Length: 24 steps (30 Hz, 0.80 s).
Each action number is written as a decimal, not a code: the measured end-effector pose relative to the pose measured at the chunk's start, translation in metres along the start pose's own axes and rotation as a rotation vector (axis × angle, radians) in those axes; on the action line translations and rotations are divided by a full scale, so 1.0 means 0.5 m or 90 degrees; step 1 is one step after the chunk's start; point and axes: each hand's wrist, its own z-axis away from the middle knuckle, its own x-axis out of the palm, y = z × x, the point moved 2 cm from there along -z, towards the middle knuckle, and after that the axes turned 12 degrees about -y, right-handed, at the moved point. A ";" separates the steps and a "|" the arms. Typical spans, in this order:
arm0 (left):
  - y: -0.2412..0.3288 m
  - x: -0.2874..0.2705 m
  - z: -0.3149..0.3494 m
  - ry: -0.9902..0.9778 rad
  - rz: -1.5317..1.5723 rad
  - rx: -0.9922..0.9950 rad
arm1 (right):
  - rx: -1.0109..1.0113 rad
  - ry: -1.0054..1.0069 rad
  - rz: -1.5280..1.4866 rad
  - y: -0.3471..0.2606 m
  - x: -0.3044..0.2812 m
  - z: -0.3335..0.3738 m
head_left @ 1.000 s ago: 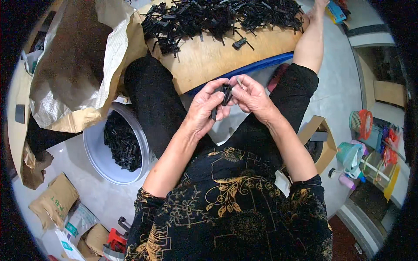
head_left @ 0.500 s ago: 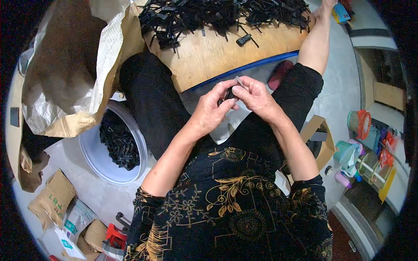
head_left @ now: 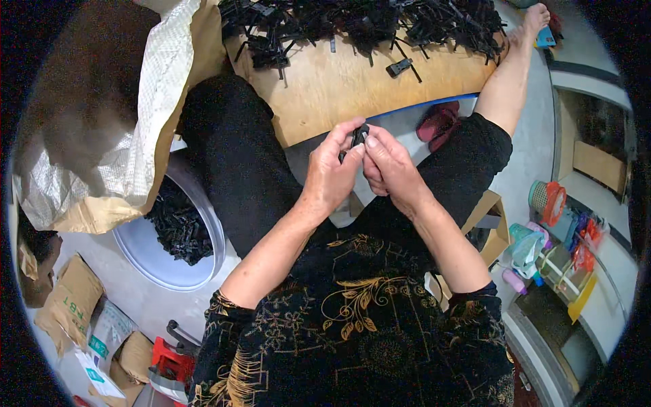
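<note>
Above my lap, my left hand [head_left: 332, 171] is closed around a small black plastic part [head_left: 359, 138], its fingers and thumb pinching it from the left. My right hand [head_left: 395, 169] meets it from the right, thumb and forefinger pressed at the part's upper end. A tiny pale spot shows at the right fingertips; whether it is a separate piece, I cannot make out. Beyond my hands, a heap of similar black plastic parts [head_left: 366, 24] with thin strips lies on a wooden board [head_left: 325, 95]. One black part [head_left: 400, 67] sits apart at the heap's near edge.
A white tub [head_left: 218, 234] of black parts stands left of my leg, under a large open woven sack [head_left: 163, 88]. Brown packages [head_left: 71, 295] and a red object [head_left: 169, 363] lie lower left. At right are a cardboard box [head_left: 500, 237], baskets and bags. A dark red slipper [head_left: 437, 125] lies beyond my hands.
My right fingers have curled in closer to the black part, and the pale sliver that stuck up between my fingertips hardly shows now. The whole view has shifted slightly.
</note>
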 end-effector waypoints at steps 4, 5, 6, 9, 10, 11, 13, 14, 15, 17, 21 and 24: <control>-0.018 -0.004 -0.012 0.024 -0.058 0.119 | 0.030 0.008 0.021 -0.009 0.003 -0.011; -0.024 -0.004 -0.013 0.026 -0.055 0.116 | 0.035 0.008 0.022 -0.008 0.003 -0.013; -0.023 -0.003 -0.014 0.036 -0.035 0.102 | 0.036 0.005 0.032 -0.005 0.001 -0.016; -0.012 -0.005 -0.011 0.054 -0.083 0.059 | 0.042 -0.002 0.056 -0.003 -0.002 -0.021; -0.009 -0.005 -0.009 0.062 -0.153 0.033 | 0.042 -0.008 0.070 -0.004 -0.001 -0.021; -0.011 -0.004 -0.009 0.059 -0.153 0.033 | 0.042 -0.005 0.069 -0.004 -0.002 -0.023; -0.016 -0.002 -0.011 0.085 -0.177 0.029 | 0.064 -0.025 0.133 -0.005 -0.008 -0.031; -0.021 0.002 -0.011 0.082 -0.180 0.034 | 0.058 -0.022 0.133 0.011 -0.024 -0.036; -0.027 0.006 -0.013 0.073 -0.186 0.043 | -0.048 -0.029 0.282 0.032 -0.048 -0.046; -0.021 0.009 -0.012 0.067 -0.200 0.057 | -0.167 -0.036 0.430 0.011 -0.073 -0.050; 0.010 -0.005 0.017 0.002 -0.063 0.093 | -0.168 -0.170 0.579 -0.084 -0.106 -0.045; 0.085 -0.045 0.094 0.056 -0.166 0.170 | -0.302 0.098 0.955 -0.149 -0.135 -0.053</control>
